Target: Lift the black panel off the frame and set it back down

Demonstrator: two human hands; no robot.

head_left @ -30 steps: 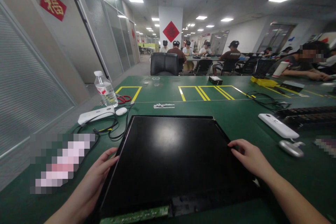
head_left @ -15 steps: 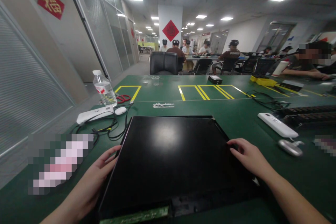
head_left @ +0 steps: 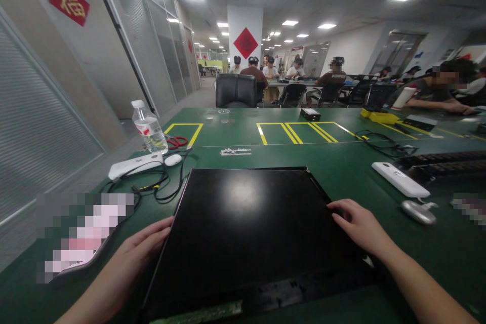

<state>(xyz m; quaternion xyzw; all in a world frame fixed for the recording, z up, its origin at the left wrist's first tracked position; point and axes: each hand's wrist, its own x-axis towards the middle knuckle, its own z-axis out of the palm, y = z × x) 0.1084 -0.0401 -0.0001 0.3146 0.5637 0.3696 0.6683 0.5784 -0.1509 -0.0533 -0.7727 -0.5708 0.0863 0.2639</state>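
Though still against black panel (head_left: 243,238), left hand (head_left: 140,249) less splayed.

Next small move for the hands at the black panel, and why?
Probably a gentle nudge by the left hand to square the black panel, with the right hand steadying the other edge: a strip of black frame shows past the panel's far right corner, yet less at its far left, so it looks slightly skewed.
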